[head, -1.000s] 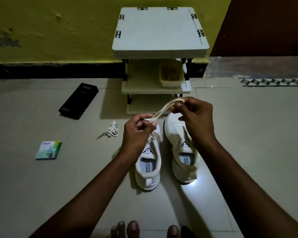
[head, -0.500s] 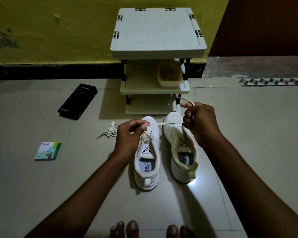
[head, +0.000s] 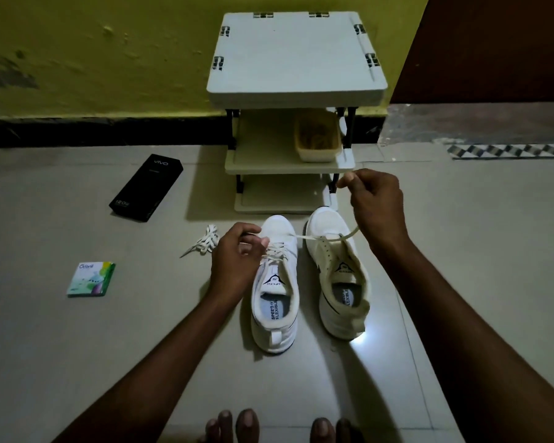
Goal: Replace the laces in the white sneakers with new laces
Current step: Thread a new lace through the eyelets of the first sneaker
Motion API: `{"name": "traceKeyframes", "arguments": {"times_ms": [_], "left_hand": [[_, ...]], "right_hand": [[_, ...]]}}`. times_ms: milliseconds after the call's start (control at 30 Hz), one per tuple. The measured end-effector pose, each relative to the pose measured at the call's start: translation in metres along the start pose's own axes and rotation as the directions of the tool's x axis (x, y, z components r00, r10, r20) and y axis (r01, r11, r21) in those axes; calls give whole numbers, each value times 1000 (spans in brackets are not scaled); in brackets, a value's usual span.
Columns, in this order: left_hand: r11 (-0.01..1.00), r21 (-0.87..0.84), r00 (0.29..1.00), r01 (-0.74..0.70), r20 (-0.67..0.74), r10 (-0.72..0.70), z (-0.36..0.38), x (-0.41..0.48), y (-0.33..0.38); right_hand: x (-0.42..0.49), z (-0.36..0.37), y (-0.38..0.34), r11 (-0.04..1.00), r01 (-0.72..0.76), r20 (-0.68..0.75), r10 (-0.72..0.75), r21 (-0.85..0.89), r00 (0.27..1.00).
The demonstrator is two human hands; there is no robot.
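Observation:
Two white sneakers stand side by side on the tiled floor, toes pointing away from me. The left sneaker [head: 274, 302] has a lace [head: 317, 238] threaded through its eyelets. The right sneaker [head: 339, 282] has bare eyelets. My left hand [head: 237, 263] pinches the lace at the left sneaker's upper eyelets. My right hand [head: 375, 209] is raised above the right sneaker's toe, pinching the free lace end, which runs slack across to the left sneaker. A bundled white lace [head: 203, 241] lies on the floor left of the shoes.
A small white shelf rack [head: 296, 55] holding a yellow tub [head: 317, 135] stands just beyond the shoes against the yellow wall. A black phone box [head: 146, 187] and a small green packet [head: 91, 279] lie on the floor at left. My toes [head: 237, 426] show at the bottom.
My right hand drew the lace end out to the right and then lifted it higher. My left hand dropped from above the left sneaker down to its eyelets.

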State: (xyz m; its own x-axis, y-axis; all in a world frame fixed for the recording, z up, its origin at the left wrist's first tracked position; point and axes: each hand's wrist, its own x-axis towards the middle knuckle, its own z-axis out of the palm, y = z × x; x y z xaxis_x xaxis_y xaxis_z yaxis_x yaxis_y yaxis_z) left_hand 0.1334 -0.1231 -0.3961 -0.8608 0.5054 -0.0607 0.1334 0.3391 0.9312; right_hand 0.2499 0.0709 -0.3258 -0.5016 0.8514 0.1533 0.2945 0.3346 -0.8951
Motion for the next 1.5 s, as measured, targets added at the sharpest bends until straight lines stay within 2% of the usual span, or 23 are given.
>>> {"name": "traceKeyframes", "arguments": {"times_ms": [100,267,400,533,633,800,1067,1233,1300,1400,1500], "left_hand": [[992,120,999,-47,-8,48,-3,-15,-4],[948,315,999,-44,41,32,-8,-34,-12],[963,269,1000,-6,-20,12,-9,-40,-12],[974,162,987,161,-47,-156,-11,-35,-16],[962,11,962,272,1,-272,-12,-28,-23],[945,-72,947,320,53,-317,-15,-26,-28],[953,-113,959,281,57,-276,-15,-28,-30],[976,-47,976,212,61,-209,-13,-29,-25],[983,-18,982,181,51,-180,-11,-30,-25],[985,-26,985,169,35,-168,-10,-33,-25],[984,-48,984,171,59,-168,-12,-32,-26]], "right_hand": [[-6,2,-2,996,83,81,-81,-33,993],[-26,24,9,998,59,226,-52,-24,973],[-50,45,20,997,65,355,-51,-28,933],[-66,59,22,986,123,370,-72,-115,926],[-70,72,27,965,192,404,-106,-177,909],[-73,92,33,877,313,481,-110,-364,870],[-72,99,30,804,432,524,-180,-409,832],[-75,100,20,601,632,651,-231,-489,723],[-77,101,19,592,647,667,-233,-480,708],[-77,98,17,626,618,627,-253,-475,737],[-76,98,18,612,630,603,-293,-478,742]]}}
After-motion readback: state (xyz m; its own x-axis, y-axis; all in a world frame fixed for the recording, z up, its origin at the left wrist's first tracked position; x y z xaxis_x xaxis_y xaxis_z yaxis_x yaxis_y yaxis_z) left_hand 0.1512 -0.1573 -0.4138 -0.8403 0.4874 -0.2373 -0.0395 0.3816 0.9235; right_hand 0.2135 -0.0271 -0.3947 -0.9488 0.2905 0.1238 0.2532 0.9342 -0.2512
